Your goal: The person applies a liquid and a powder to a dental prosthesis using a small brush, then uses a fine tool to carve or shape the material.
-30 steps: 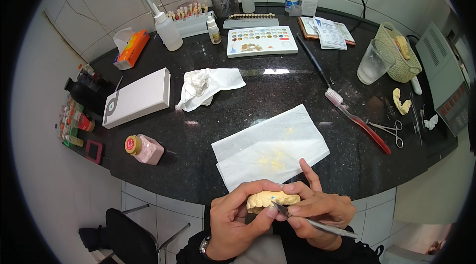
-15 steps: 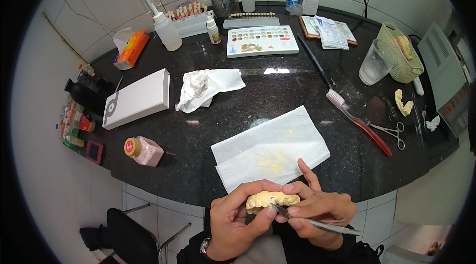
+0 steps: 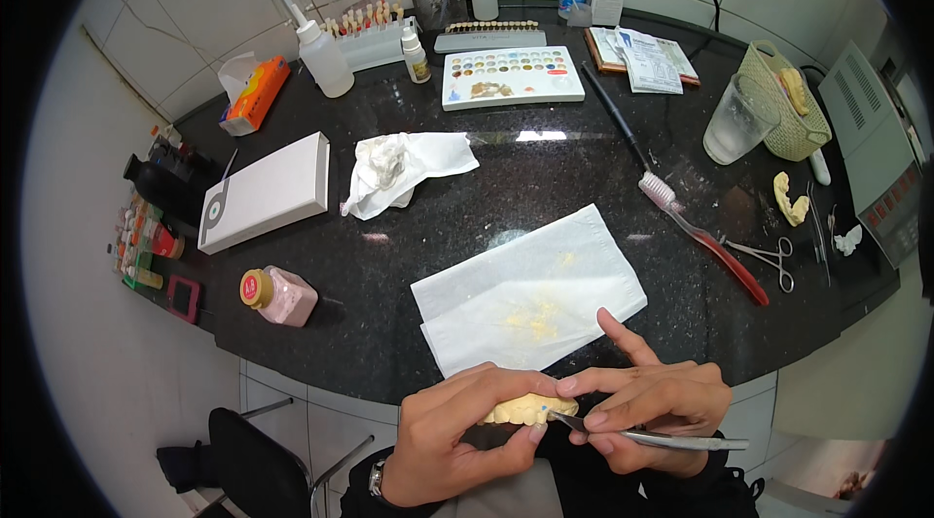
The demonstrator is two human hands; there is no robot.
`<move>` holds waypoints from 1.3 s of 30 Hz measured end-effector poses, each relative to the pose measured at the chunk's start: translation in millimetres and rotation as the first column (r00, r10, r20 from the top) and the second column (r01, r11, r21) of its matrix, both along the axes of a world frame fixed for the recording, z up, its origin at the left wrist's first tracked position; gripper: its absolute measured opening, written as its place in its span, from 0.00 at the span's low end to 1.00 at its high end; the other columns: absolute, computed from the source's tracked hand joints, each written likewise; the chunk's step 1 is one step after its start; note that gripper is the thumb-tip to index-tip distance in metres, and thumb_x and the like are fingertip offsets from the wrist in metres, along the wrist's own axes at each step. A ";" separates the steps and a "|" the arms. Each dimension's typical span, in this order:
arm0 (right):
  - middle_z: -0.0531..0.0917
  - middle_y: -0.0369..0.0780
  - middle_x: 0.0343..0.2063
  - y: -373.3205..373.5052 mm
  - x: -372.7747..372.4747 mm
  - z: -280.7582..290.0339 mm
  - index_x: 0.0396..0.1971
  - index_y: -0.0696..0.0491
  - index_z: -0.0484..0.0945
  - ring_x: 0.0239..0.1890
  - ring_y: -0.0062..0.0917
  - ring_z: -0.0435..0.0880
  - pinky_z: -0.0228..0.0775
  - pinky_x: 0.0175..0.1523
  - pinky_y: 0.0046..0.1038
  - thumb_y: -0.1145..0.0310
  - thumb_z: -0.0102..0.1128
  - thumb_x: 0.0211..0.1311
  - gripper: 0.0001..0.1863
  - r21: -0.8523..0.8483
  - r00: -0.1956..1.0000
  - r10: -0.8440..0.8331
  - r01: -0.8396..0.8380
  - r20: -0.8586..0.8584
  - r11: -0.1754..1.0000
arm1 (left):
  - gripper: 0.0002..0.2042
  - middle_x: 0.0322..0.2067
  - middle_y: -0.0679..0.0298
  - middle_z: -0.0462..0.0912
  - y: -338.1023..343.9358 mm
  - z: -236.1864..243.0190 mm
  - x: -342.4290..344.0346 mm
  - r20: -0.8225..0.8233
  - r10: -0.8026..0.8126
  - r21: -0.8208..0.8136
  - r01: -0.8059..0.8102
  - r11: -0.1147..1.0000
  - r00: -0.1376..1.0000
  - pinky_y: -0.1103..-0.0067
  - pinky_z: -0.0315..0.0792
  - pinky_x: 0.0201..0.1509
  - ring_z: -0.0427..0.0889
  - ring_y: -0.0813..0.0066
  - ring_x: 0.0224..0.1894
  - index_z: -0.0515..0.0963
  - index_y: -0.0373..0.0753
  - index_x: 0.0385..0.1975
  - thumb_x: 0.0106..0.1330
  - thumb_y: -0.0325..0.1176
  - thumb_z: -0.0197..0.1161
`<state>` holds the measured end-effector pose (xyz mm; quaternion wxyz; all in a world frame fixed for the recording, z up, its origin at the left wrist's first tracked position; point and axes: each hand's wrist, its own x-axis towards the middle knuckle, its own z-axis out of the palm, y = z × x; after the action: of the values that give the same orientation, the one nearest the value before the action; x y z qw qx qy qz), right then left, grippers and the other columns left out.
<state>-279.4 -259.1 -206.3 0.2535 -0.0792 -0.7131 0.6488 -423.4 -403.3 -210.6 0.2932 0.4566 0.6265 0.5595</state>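
Observation:
My left hand (image 3: 462,435) is closed round a yellow plaster dental cast (image 3: 520,408), its row of teeth facing me and a small blue mark on it. In a pen grip, my right hand (image 3: 657,416) holds a metal scalpel (image 3: 681,441). The blade tip touches the cast close to the blue mark, or nearly so. My right index and left fingertips meet along the cast's upper edge, and one right finger sticks up. Beyond the hands lies a folded white paper towel (image 3: 467,299) with yellow plaster shavings.
On the black worktop (image 3: 409,265) a pink powder bottle (image 3: 279,295) and a white box (image 3: 268,192) stand left. To the right are a red-handled toothbrush (image 3: 715,250), scissor-like forceps (image 3: 773,260) and a cup (image 3: 739,124). A paint palette (image 3: 513,78) sits farther back.
The right hand and scalpel have moved right, the handle now lying more level. The cast has tilted so its teeth edge shows differently, and the left hand has shifted slightly left.

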 end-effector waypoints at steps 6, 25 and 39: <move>0.86 0.40 0.23 0.0 -3.5 2.5 0.26 0.52 0.83 0.41 0.38 0.85 0.38 0.69 0.55 0.79 0.73 0.42 0.10 0.132 1.000 0.010 -0.009 -0.007 0.991 | 0.13 0.32 0.55 0.83 -0.3 3.0 -4.9 -0.066 -0.023 -0.002 0.023 1.000 0.998 0.82 0.75 0.34 0.83 0.72 0.32 0.79 0.30 0.39 0.52 0.24 0.65; 0.86 0.40 0.29 5.9 -1.8 -11.0 0.31 0.53 0.84 0.45 0.38 0.83 0.44 0.67 0.55 0.78 0.72 0.46 0.10 0.056 0.995 0.093 -0.091 -0.041 0.994 | 0.13 0.31 0.55 0.83 1.3 0.4 -3.8 0.058 -0.033 -0.024 0.034 0.999 0.998 0.84 0.74 0.34 0.83 0.76 0.32 0.79 0.28 0.37 0.51 0.23 0.64; 0.86 0.38 0.28 6.8 1.0 -10.7 0.30 0.51 0.84 0.44 0.39 0.83 0.39 0.69 0.54 0.79 0.71 0.46 0.10 0.026 0.997 0.075 -0.075 -0.007 0.997 | 0.12 0.32 0.55 0.83 2.7 -2.6 -0.5 0.115 -0.021 -0.046 0.027 0.999 0.993 0.84 0.74 0.36 0.83 0.75 0.33 0.78 0.27 0.37 0.51 0.22 0.63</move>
<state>-278.3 -252.3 -217.0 0.2329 -0.0467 -0.7228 0.6490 -424.0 -400.6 -213.3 0.3459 0.4242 0.6163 0.5661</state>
